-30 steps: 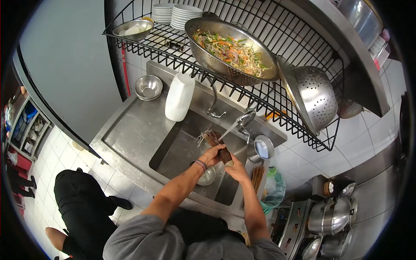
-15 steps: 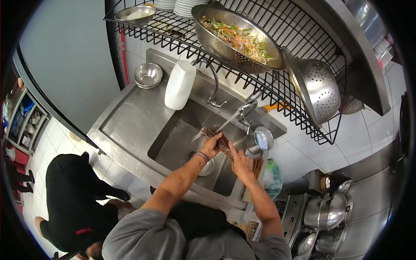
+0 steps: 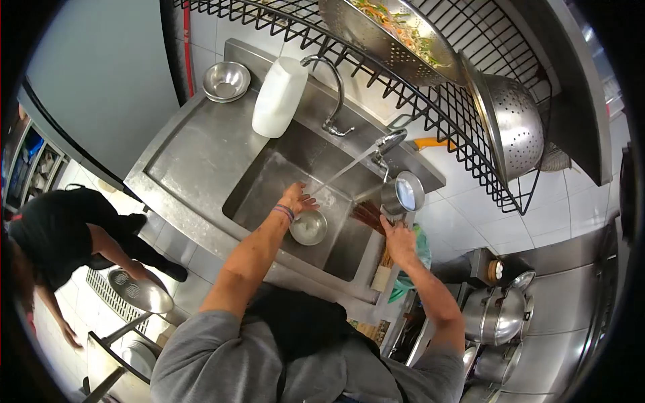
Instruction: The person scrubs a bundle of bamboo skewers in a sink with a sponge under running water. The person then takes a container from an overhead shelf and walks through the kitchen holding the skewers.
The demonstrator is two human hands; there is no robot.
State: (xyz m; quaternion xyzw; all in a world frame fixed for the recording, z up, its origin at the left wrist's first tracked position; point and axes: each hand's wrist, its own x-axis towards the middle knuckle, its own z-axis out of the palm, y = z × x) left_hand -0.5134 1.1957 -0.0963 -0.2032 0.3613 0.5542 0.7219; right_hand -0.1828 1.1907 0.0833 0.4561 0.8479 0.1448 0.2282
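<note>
Water runs from the tap (image 3: 391, 140) into the steel sink (image 3: 269, 176). Over the basin, just above a small metal bowl (image 3: 309, 228), my left hand (image 3: 295, 199) has its fingers apart and holds nothing. At the sink's right edge my right hand (image 3: 400, 238) is on the near end of a brown bristle brush (image 3: 369, 214); its bristles point into the basin, and how its fingers sit on the brush is partly hidden. A metal pot (image 3: 403, 192) stands just beyond that hand.
A white plastic jug (image 3: 280, 97) and stacked metal bowls (image 3: 226, 81) stand behind the sink. Overhead hangs a black wire rack (image 3: 396, 97) with colanders. At the left, another person (image 3: 74, 228) bends near a pan (image 3: 141, 290).
My left hand has let go of the brush and opened. My right hand has carried the brush right, to the sink's edge. The other person has moved, and a pan now shows beside them.
</note>
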